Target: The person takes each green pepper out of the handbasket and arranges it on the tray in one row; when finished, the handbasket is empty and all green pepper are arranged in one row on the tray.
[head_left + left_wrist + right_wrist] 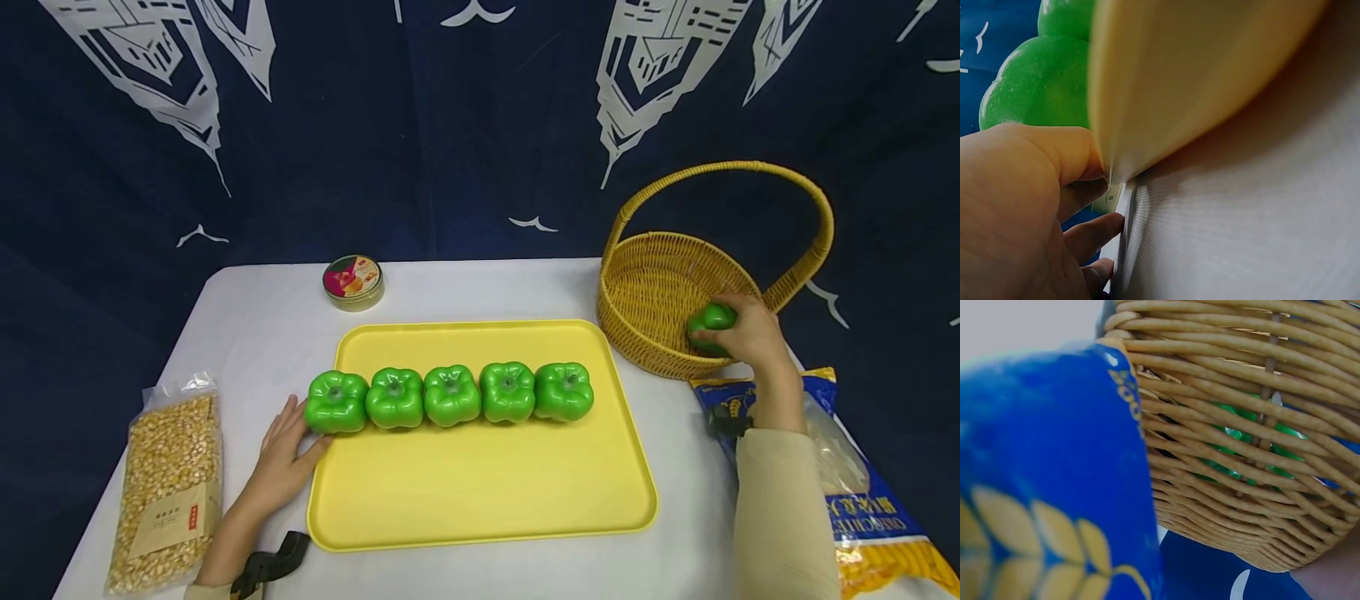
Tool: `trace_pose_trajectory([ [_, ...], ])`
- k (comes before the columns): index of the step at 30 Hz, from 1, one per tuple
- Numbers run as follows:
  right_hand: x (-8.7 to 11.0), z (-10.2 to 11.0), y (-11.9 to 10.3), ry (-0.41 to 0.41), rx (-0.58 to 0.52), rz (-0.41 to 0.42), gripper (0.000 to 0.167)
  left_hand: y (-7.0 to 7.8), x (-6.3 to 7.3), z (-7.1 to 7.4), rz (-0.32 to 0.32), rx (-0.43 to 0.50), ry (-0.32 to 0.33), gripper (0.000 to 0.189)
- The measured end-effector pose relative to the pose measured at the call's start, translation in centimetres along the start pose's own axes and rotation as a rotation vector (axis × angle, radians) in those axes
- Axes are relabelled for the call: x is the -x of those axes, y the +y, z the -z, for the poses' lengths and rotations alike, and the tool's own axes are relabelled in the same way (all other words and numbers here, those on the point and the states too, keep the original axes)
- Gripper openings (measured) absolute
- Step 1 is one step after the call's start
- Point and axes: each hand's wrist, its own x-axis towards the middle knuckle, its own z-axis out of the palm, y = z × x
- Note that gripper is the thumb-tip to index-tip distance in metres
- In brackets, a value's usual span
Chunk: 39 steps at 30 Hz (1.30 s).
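Note:
A row of several green bell peppers (452, 396) stretches across the yellow tray (480, 500). My left hand (285, 462) rests at the tray's left edge, fingers extended, beside the leftmost pepper (337, 402). The left wrist view shows that hand (1016, 206) below a pepper (1041, 84) and against the tray's underside (1197, 69). Over at the right, my right hand (750, 333) reaches inside the wicker basket (652, 292) and grips a green bell pepper (711, 323). Through the weave in the right wrist view, only green patches of pepper (1229, 434) show.
A round tin (353, 282) stands behind the tray. To the left lies a bag of corn kernels (168, 467). A blue and yellow packet (873, 500) lies beneath my right forearm, near the basket. Dark blue printed cloth (420, 133) hangs behind the white table (247, 333).

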Motion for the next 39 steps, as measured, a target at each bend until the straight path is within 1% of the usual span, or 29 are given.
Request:
trace_pose_trajectory([
  [3, -0.1, 0.1, 0.0, -0.015, 0.008, 0.008, 0.075, 0.0, 0.0, 0.0, -0.004, 0.001, 0.002, 0.060],
  [5, -0.3, 0.1, 0.0, -0.024, 0.013, 0.027, 0.074, 0.0, 0.0, 0.0, -0.003, 0.002, 0.001, 0.059],
  [9, -0.4, 0.0, -0.3, -0.052, 0.012, 0.052, 0.078, 0.1, 0.0, 0.1, 0.004, 0.003, -0.003, 0.060],
  [18, -0.6, -0.4, -0.7, -0.097, 0.052, 0.052, 0.091, 0.1, 0.0, 0.1, 0.014, 0.004, -0.009, 0.060],
  [26, -0.6, -0.7, -1.0, -0.131, 0.053, 0.005, 0.097, 0.0, 0.1, 0.0, -0.007, 0.006, -0.005, 0.060],
  [32, -0.6, -0.8, -1.0, -0.124, 0.046, -0.012, 0.097, 0.0, 0.1, 0.0, -0.005, 0.010, -0.005, 0.060],
  [39, -0.8, -1.2, -0.8, -0.068, 0.059, 0.008, 0.099, 0.1, 0.0, 0.0, 0.010, 0.006, -0.008, 0.060],
])
